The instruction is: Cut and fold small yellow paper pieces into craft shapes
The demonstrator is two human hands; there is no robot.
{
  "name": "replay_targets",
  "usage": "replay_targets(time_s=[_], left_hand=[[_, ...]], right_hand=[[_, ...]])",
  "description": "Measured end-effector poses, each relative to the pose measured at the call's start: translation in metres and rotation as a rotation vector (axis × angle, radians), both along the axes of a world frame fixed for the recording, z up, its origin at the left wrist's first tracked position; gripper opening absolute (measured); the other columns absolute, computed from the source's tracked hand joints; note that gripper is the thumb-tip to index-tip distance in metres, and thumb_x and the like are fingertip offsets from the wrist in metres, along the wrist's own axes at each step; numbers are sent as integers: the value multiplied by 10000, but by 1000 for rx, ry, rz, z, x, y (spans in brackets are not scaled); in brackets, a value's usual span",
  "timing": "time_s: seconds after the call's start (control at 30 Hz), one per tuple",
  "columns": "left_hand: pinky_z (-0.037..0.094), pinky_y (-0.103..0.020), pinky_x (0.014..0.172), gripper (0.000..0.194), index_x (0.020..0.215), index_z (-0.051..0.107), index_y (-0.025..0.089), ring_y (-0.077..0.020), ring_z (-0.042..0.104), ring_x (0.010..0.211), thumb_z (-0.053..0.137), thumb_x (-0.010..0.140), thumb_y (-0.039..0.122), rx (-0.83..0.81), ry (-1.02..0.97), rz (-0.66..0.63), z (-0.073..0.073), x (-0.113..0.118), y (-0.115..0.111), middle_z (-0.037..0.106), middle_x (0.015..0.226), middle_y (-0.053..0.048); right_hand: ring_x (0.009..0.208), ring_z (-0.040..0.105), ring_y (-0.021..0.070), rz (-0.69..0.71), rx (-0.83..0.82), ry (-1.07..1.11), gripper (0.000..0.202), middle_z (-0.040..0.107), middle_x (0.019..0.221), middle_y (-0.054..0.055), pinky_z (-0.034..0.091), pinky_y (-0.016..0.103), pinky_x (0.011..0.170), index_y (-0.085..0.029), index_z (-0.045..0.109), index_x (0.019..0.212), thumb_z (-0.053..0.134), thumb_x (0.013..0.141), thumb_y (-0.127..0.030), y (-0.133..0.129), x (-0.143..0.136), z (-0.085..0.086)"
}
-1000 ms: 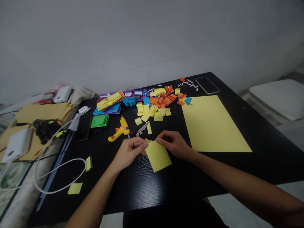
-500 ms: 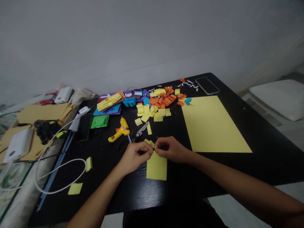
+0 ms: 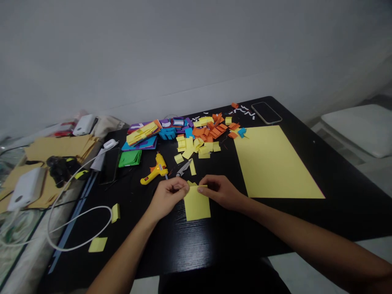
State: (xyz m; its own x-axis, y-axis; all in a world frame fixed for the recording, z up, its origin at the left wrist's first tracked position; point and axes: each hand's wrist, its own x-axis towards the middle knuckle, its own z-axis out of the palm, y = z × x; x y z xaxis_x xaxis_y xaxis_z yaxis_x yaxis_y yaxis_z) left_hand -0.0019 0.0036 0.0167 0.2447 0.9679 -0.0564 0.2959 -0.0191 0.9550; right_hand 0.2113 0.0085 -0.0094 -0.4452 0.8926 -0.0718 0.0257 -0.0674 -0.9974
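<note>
Between my hands is a small sheet of yellow paper (image 3: 197,205), its top edge pinched at both corners. My left hand (image 3: 168,196) closes thumb and fingers on the top left corner. The top right corner sits between the thumb and curled fingers of my right hand (image 3: 221,192). Just behind the sheet, small yellow paper pieces (image 3: 192,183) show in part. Scissors (image 3: 184,168) lie beyond my left hand, their handles hidden behind it. Left of them rests a yellow glue gun (image 3: 155,168).
Orange paper pieces (image 3: 214,130) and yellow folded scraps (image 3: 199,146) pile up at the back. A large yellow sheet (image 3: 278,163) lies at right, near a phone (image 3: 266,112). Green papers (image 3: 130,158) and a looping white cable (image 3: 78,248) are at left.
The yellow sheet has shifted slightly left and up, and its top edge now shows between my fingers. My left hand has moved a little left. The view has tilted slightly.
</note>
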Motion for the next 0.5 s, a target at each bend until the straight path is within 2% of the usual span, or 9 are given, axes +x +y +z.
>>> replay_targets(time_s=[0.17, 0.27, 0.33, 0.4, 0.5], left_hand=[[481, -220, 549, 138, 728, 699, 143, -123, 602, 530, 701, 788, 267, -33, -37, 7, -2, -8, 6, 666, 566, -6], [525, -240, 559, 148, 739, 704, 145, -138, 641, 521, 738, 758, 287, -16, -78, 138, -1, -19, 15, 697, 582, -16], [543, -250, 590, 178, 774, 715, 138, -140, 656, 547, 736, 792, 314, -4, -78, 187, -1, -21, 17, 720, 627, -31], [552, -260, 633, 206, 817, 714, 137, -145, 672, 592, 730, 822, 342, 14, -116, 185, -2, -17, 15, 734, 669, -39], [554, -271, 696, 273, 1004, 718, 144, -157, 688, 679, 709, 865, 379, 23, -155, 104, -4, -6, 7, 735, 734, -34]], right_hand=[[653, 532, 133, -33, 30, -9, 262, 632, 706, 2, 401, 259, 605, -162, 705, 792, 715, 832, -420, 7, 6, 2], [662, 533, 134, -158, 23, 20, 253, 627, 710, -4, 410, 265, 631, -167, 695, 783, 708, 831, -415, 17, 12, 2], [670, 539, 135, -183, 1, 44, 252, 629, 707, -6, 417, 265, 644, -166, 693, 775, 720, 817, -413, 21, 13, 2], [678, 548, 137, -151, -34, 35, 258, 640, 717, -2, 422, 267, 650, -162, 701, 785, 719, 818, -417, 21, 12, 1], [664, 555, 137, -110, -73, 29, 290, 644, 707, 0, 425, 268, 640, -153, 704, 779, 755, 790, -439, 17, 8, 0]])
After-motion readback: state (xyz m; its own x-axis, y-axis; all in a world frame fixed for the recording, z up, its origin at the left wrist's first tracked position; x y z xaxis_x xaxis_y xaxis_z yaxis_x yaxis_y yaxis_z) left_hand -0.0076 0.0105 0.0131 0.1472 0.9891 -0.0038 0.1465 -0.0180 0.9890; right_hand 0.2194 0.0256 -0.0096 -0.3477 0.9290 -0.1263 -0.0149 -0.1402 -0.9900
